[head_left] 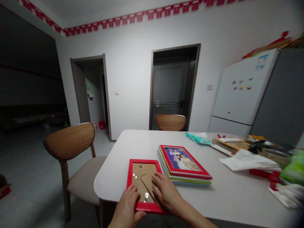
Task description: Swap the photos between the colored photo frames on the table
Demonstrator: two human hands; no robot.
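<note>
A red picture frame (148,207) lies face down at the near edge of the table, its brown backing board (140,188) with metal clips and a stand slit facing up. My left hand (127,202) grips the frame's lower left corner, fingers on the left side and thumb by the near rail. Over the right side of the same frame, my right hand (166,193) is bent, fingertips on the board near the right rail; its thumb is hidden. Just beyond it sits a stack of picture frames (187,173), a red one with a photo on top.
On the white table (137,142), a teal wrapper (198,138), a crumpled white sheet (249,160) and other clutter lie to the right. A wooden chair (71,139) stands left, another chair (171,122) behind. A white fridge (242,91) is at the back right.
</note>
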